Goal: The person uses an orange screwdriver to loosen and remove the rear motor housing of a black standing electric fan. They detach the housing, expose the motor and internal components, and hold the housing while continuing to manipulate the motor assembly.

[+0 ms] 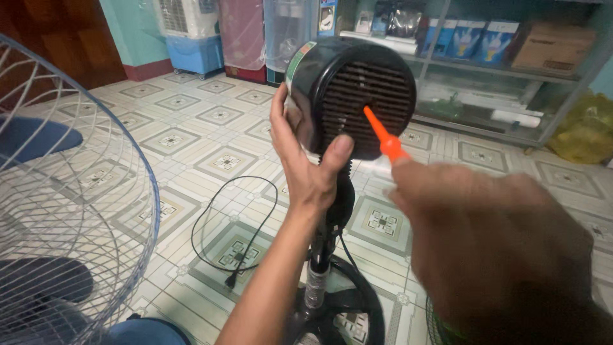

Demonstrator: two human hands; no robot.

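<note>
- Centrally, the round black plastic fan motor housing (357, 96) with a slotted rear grille sits atop a dark metal stand pole (319, 268); it is the landmark for all else
- left hand (305, 160) grips the housing's left side; fingers curl behind it, thumb presses on the grille's lower edge
- right hand (491, 249), blurred, lies right of and below the housing; it is closed around a thin orange-shafted tool (381, 135) whose tip touches the grille's centre
- a blue-rimmed wire fan guard (76, 211) stands well left of the housing; a black power cord (236, 230) loops on the patterned tiled floor (191, 134) below-left
</note>
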